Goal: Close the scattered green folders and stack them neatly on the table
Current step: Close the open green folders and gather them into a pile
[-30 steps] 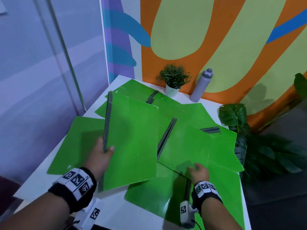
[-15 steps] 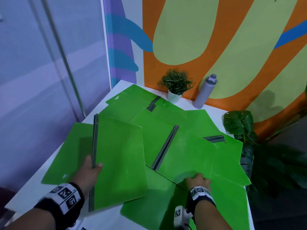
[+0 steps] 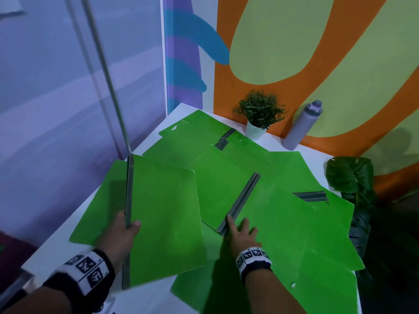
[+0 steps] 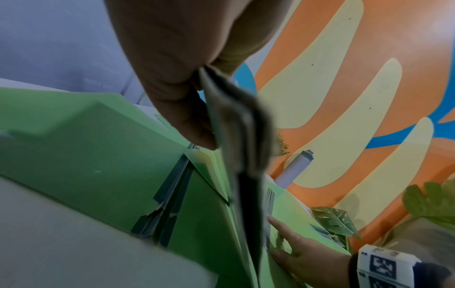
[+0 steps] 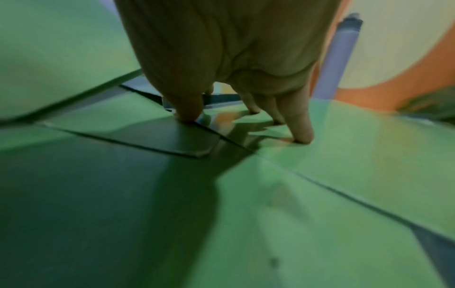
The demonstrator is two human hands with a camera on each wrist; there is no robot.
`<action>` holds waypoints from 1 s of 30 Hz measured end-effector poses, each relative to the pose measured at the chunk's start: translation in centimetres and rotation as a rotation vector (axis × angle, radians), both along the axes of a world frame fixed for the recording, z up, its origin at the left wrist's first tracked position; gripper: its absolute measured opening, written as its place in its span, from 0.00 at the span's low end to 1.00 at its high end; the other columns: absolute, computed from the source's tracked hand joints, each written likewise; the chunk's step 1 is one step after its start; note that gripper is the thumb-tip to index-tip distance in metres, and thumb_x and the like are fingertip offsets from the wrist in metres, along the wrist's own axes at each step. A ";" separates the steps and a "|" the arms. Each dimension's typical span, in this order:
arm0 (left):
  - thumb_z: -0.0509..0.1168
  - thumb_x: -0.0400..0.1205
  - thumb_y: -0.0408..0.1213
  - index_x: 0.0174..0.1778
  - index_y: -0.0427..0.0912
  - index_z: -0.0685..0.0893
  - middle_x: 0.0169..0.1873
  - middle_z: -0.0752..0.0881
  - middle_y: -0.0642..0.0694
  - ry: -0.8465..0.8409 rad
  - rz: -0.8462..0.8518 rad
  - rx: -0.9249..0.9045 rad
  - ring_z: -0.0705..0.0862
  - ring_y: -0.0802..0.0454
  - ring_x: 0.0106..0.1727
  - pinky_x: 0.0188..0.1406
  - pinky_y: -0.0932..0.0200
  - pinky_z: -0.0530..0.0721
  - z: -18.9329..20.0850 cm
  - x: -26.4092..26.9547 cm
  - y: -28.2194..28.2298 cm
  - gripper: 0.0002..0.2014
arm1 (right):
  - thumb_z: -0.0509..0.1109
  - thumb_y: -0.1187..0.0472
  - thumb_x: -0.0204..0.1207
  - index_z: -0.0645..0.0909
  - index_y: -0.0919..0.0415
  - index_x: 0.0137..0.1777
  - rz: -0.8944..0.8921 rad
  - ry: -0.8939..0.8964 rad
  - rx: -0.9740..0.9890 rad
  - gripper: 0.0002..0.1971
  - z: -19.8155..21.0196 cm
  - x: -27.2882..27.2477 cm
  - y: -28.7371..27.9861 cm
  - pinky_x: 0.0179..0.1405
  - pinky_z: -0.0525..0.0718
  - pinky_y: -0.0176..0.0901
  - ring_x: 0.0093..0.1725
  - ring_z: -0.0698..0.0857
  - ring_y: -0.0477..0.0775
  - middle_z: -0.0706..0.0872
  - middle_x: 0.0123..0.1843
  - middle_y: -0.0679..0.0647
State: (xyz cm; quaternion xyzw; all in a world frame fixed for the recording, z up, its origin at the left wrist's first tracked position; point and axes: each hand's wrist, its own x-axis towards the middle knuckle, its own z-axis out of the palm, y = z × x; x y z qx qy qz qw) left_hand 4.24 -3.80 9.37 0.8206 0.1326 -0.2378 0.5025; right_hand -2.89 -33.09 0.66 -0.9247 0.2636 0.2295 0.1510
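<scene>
Several green folders with grey spines lie overlapping across the white table point(image 3: 68, 252). My left hand point(image 3: 123, 232) grips the grey spine of a closed folder point(image 3: 163, 220) and holds it over an open folder sheet point(image 3: 102, 200) at the table's left; in the left wrist view the spine point(image 4: 236, 126) runs between my thumb and fingers. My right hand point(image 3: 240, 233) rests with straight fingers on an open folder point(image 3: 278, 218) in the middle, at the near end of its spine point(image 3: 243, 200); the fingertips point(image 5: 302, 134) press on the green sheet.
A small potted plant point(image 3: 258, 114) and a grey bottle point(image 3: 301, 125) stand at the table's back edge by the painted wall. A large leafy plant point(image 3: 353, 177) stands just off the table's right edge. A glass wall and metal pole point(image 3: 106, 73) are to the left.
My left hand has brought the closed folder down and leftward, flatter over the table. My right hand has slid left from the open folder's front edge to the near end of its spine.
</scene>
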 end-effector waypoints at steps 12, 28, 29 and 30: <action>0.59 0.84 0.44 0.79 0.50 0.58 0.80 0.66 0.39 -0.015 0.052 -0.063 0.67 0.35 0.79 0.73 0.27 0.65 -0.1 1.9 1.1 0.27 | 0.73 0.52 0.70 0.59 0.38 0.76 0.213 0.016 -0.069 0.37 2.2 -3.8 -1.2 0.61 0.82 0.61 0.70 0.72 0.63 0.70 0.73 0.59; 0.59 0.84 0.45 0.81 0.50 0.54 0.83 0.60 0.40 -0.014 -0.046 -0.076 0.62 0.34 0.81 0.74 0.26 0.64 0.4 1.0 0.7 0.30 | 0.68 0.53 0.74 0.70 0.64 0.68 -0.643 -0.041 0.002 0.25 0.5 -4.2 0.0 0.53 0.84 0.51 0.54 0.81 0.60 0.70 0.47 0.57; 0.59 0.84 0.45 0.82 0.50 0.54 0.83 0.59 0.40 -0.014 -0.046 -0.069 0.62 0.34 0.81 0.75 0.27 0.63 0.4 1.0 0.8 0.31 | 0.68 0.53 0.74 0.70 0.64 0.67 -0.656 -0.045 0.009 0.25 0.6 -4.1 0.5 0.52 0.83 0.50 0.53 0.80 0.60 0.69 0.46 0.57; 0.59 0.84 0.45 0.82 0.50 0.54 0.83 0.59 0.40 -0.024 -0.045 -0.069 0.62 0.34 0.81 0.75 0.27 0.63 0.3 1.0 0.9 0.31 | 0.70 0.53 0.74 0.70 0.63 0.66 -0.682 -0.058 0.033 0.25 0.5 -4.0 0.8 0.51 0.82 0.50 0.52 0.79 0.60 0.69 0.46 0.57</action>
